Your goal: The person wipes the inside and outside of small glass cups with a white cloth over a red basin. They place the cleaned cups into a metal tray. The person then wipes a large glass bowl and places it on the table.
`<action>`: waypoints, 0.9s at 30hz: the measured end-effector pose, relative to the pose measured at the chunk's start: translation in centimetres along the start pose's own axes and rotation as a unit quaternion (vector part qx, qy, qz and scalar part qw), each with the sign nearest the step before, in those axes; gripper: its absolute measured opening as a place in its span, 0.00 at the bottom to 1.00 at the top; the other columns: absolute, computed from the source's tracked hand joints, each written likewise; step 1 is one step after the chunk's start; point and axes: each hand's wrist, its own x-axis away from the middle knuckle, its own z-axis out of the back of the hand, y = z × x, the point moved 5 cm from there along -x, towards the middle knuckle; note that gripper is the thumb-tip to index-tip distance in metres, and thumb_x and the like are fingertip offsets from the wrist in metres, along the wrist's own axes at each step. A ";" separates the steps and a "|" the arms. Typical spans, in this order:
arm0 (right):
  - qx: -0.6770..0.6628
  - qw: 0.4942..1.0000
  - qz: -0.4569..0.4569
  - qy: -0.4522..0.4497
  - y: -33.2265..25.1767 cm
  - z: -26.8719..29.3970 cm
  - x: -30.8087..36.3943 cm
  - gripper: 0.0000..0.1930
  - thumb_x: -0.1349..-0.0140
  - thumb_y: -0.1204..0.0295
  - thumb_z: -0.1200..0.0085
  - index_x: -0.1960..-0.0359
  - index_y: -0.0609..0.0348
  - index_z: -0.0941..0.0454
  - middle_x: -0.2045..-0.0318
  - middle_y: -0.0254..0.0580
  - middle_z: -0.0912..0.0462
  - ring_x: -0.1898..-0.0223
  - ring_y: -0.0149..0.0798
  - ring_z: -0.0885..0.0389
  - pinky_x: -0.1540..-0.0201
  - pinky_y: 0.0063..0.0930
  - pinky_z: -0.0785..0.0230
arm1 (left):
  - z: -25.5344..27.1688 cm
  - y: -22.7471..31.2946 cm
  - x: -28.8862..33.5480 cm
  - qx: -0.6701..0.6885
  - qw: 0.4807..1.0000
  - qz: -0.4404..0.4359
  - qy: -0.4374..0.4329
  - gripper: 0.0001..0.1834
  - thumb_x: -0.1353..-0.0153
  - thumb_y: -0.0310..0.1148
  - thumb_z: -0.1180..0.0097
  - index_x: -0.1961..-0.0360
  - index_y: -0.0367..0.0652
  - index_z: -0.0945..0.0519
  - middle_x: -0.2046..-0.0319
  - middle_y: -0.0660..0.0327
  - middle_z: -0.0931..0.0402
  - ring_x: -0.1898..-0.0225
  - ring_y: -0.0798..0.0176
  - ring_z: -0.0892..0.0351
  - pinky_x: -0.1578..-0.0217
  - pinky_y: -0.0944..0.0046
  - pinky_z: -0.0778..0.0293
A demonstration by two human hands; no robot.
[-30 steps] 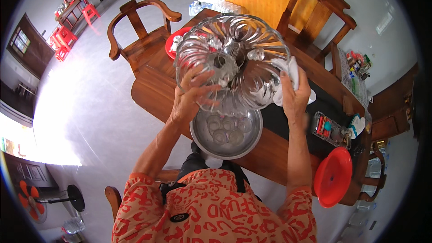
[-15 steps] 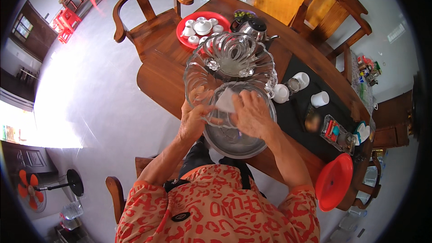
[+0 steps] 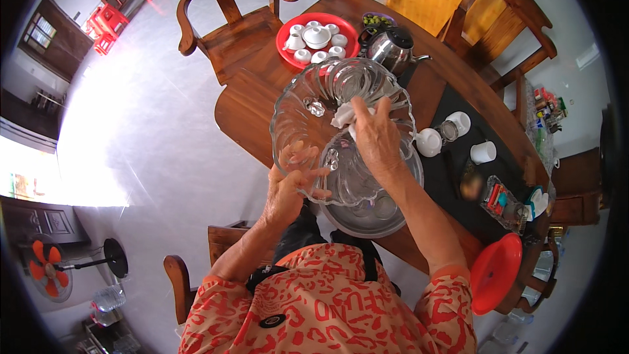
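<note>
A large clear glass bowl [image 3: 293,108] with a scalloped rim and swirled ribs is held tilted in front of me. My left hand [image 3: 291,180] grips it by the near left side, fingers partly seen through the glass. Inside the bowl, my right hand [image 3: 378,137] presses a crumpled white tissue or cloth [image 3: 343,117] against the glass; some of it is hidden under the fingers. Below and partly behind the bowl is a round grey basin [image 3: 367,228] at the table edge, seen partly through the glass.
On the wooden table [image 3: 246,115] are a red tray [image 3: 286,54] with a white tea set, a steel kettle [image 3: 391,50], white cups [image 3: 429,143], a clear tray of small items [image 3: 501,204] and a red plastic basin [image 3: 496,274]. Wooden chairs [image 3: 226,10] stand around.
My right hand has moved with the white tissue or cloth from the bowl's near part toward its far inside. The bowl has turned a little, and the whole view has shifted slightly.
</note>
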 end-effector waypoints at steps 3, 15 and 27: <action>-0.085 0.992 0.079 -0.054 -2.4 -2.2 0.4 0.20 0.48 0.79 0.44 0.52 0.55 0.32 0.63 0.53 0.35 0.63 0.56 0.22 0.63 0.41 0.25 | 0.3 0.4 -0.2 0.016 1.000 -0.003 0.005 0.34 0.53 0.17 0.66 0.39 0.40 0.43 0.43 0.44 0.39 0.49 0.40 0.27 0.65 0.39 0.19; 0.011 0.960 0.236 0.150 -9.7 -4.1 -4.3 0.21 0.51 0.77 0.43 0.53 0.59 0.32 0.58 0.44 0.31 0.58 0.44 0.27 0.66 0.35 0.28 | 2.8 2.9 1.1 0.061 0.997 -0.006 0.039 0.30 0.56 0.15 0.68 0.46 0.42 0.39 0.48 0.48 0.35 0.50 0.39 0.25 0.65 0.41 0.17; 0.074 0.972 0.214 -0.067 -8.4 -8.0 -1.5 0.24 0.52 0.77 0.49 0.48 0.56 0.29 0.56 0.43 0.32 0.56 0.46 0.31 0.63 0.40 0.36 | 6.8 3.8 -0.4 0.054 0.992 -0.046 0.105 0.33 0.53 0.19 0.64 0.40 0.38 0.46 0.44 0.49 0.42 0.50 0.39 0.26 0.66 0.42 0.19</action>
